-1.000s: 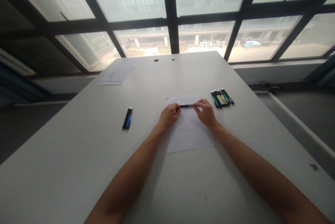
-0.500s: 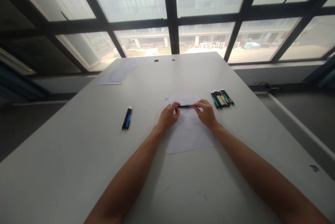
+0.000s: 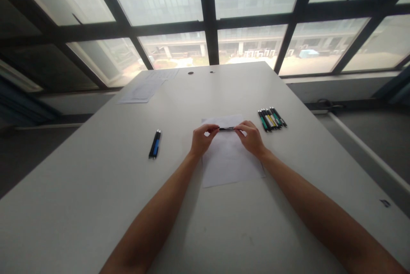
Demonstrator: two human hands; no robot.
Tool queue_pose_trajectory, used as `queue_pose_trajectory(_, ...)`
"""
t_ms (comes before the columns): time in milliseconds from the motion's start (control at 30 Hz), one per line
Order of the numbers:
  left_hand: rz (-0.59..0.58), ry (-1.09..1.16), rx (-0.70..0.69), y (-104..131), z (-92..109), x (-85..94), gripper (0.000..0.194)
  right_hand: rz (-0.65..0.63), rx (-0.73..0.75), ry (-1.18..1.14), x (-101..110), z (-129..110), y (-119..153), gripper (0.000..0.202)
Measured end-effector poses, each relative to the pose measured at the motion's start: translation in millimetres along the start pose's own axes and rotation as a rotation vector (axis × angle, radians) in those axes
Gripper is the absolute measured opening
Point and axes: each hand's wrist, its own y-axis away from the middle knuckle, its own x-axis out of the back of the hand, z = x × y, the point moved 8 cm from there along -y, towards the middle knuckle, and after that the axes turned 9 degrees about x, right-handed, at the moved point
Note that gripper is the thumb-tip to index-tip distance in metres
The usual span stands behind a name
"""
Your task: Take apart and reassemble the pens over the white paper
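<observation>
Between my two hands a slim dark pen (image 3: 226, 129) lies level above the upper part of a white sheet of paper (image 3: 231, 163). The fingertips of my left hand (image 3: 203, 138) pinch its left end. At the other end, my right hand (image 3: 251, 136) grips it between thumb and fingers. Several pens (image 3: 272, 119) with green, yellow, white and black parts lie side by side just right of my right hand. Off to the left, a small group of black and blue pens (image 3: 155, 144) rests on the table.
The white table (image 3: 121, 205) reaches toward large windows. Papers (image 3: 142, 90) lie at its far left, and two small round dark spots (image 3: 191, 73) are near the far edge. A small dark mark (image 3: 385, 203) is at the right edge.
My left hand has shifted slightly left and now pinches the pen's end with its fingertips. The right hand stays nearly in place, still holding the other end.
</observation>
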Motion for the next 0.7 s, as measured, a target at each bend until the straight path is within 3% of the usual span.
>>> queue_pose_trajectory(700,-0.126,-0.033,-0.015,3,10,-11.8,0.018,-0.057,0.054,-0.066,-6,-11,-1,0.017)
